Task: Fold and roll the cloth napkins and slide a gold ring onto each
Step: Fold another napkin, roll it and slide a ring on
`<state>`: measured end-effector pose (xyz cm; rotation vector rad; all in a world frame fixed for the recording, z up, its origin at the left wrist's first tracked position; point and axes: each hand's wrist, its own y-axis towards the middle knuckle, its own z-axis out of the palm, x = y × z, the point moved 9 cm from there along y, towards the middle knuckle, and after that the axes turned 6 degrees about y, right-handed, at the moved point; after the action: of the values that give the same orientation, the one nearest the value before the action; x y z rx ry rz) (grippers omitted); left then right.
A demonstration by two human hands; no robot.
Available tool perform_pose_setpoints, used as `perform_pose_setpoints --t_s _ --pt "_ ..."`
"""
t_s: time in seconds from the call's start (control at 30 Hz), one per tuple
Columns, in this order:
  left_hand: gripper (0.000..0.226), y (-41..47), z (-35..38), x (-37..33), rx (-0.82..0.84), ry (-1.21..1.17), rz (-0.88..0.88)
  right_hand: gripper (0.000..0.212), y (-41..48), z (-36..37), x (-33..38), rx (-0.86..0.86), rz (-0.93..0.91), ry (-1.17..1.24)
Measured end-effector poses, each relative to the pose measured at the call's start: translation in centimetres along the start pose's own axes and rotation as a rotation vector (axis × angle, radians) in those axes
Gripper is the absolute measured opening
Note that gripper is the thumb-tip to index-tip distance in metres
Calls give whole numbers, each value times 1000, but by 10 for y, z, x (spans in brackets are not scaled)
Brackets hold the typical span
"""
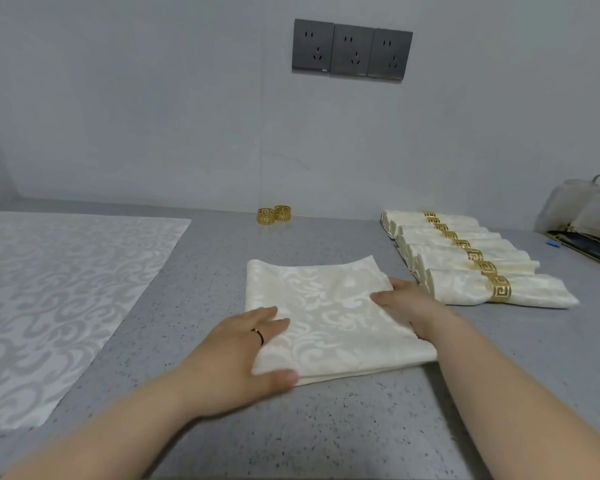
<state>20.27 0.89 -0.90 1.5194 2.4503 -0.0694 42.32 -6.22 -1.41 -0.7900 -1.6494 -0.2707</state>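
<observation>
Pressing flat, left hand point(243, 355) and right hand point(407, 303) rest apart on the folded napkin point(326, 317). It seems soft and light (probably slippery); grip its near edge.

The one view looks out from the person's head, facing forward and down over the grey countertop point(326, 427) toward the back wall point(153, 116) and its sockets point(352, 50). It sits close in. Both forearms enter from the bottom edge, and the left hand point(243, 355) and right hand point(409, 303) lie mid-frame. The wide lens takes in the counter's full breadth.
</observation>
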Motion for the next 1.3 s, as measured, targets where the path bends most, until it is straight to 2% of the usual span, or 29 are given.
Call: perform_pose_setpoints --t_s 0.13,0.2,0.27,0.33,0.43,0.5,0.53,0.6,0.63,0.67,0.7,0.83,1.0,1.1,1.23,1.3 --pt "116 1 11 -21 -35 135 84 27 3 -2 -3 21 24 76" --pt "111 2 5 -22 -161 140 77 20 2 1 -4 25 29 106" --pt "89 4 -4 -16 -266 146 78 15 2 5 -6 39 43 126" --pt "72 4 -8 -5 -257 157 74 15 0 12 -9 71 56 121" --pt "71 -3 -18 13 -245 94 106 17 -6 27 -15 152 79 142" --pt "89 -6 -23 31 -270 -5 84 17 -11 38 -16 218 100 157" --pt "101 -7 -20 43 -263 -47 38 23 -12 40 -15 218 101 158" --pt "113 -7 -11 50 -219 -33 -13 48 -8 32 -12 127 66 131" --pt "114 -6 -6 48 -191 -15 -9 54 -8 24 -9 53 38 102" --pt "113 -4 -1 46 -170 4 0 47 -5 16 -6 -3 1 73" --pt "105 -3 2 44 -165 15 10 32 -5 10 -1 -44 -33 43" --pt "44 -5 2 41 -147 -62 -7 37 3 -7 16 -176 -136 -19" --pt "60 -6 2 46 -122 -97 -21 41 15 -26 21 -271 -163 -100" --pt "60 -6 2 47 -115 -135 -26 42 15 -35 8 -294 -124 -146" --pt "52 -7 0 41 -71 -227 1 39 16 -37 3 -283 -168 -168" --pt "58 -9 -2 44 -74 -290 3 34 17 -36 1 -281 -185 -165"
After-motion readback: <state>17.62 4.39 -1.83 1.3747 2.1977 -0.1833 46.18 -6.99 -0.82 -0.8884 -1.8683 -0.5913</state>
